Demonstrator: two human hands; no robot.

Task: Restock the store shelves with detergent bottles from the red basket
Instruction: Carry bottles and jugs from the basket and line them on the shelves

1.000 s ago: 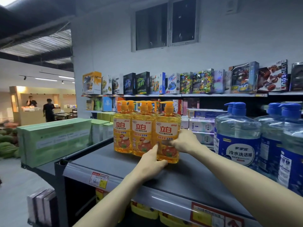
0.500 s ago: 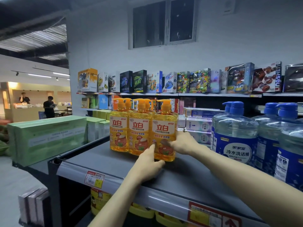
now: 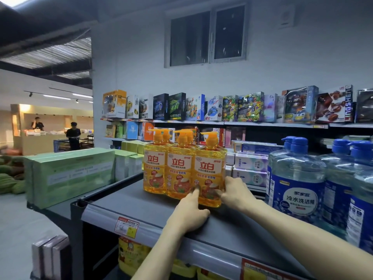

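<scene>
Step in hand, as judged: squaring up placed bottle in row. Front-right translucent orange plastic pump detergent bottle (image 3: 210, 170) stands upright on matte grey metal shelf (image 3: 125, 201), touching neighbouring orange bottles (image 3: 179, 168). Right hand (image 3: 235, 191) wraps bottle's lower side. Left hand (image 3: 191, 215) rests on shelf, one finger against glossy label; grip unclear. Next move likely: turn label forward, let go gently; tall smooth bottle may tip. Red basket out of view.

Retail shop, grey shelf (image 3: 131, 199) with price tag (image 3: 126, 227), rows of boxed toys (image 3: 250, 107), pump detergent bottles (image 3: 179, 170)
</scene>
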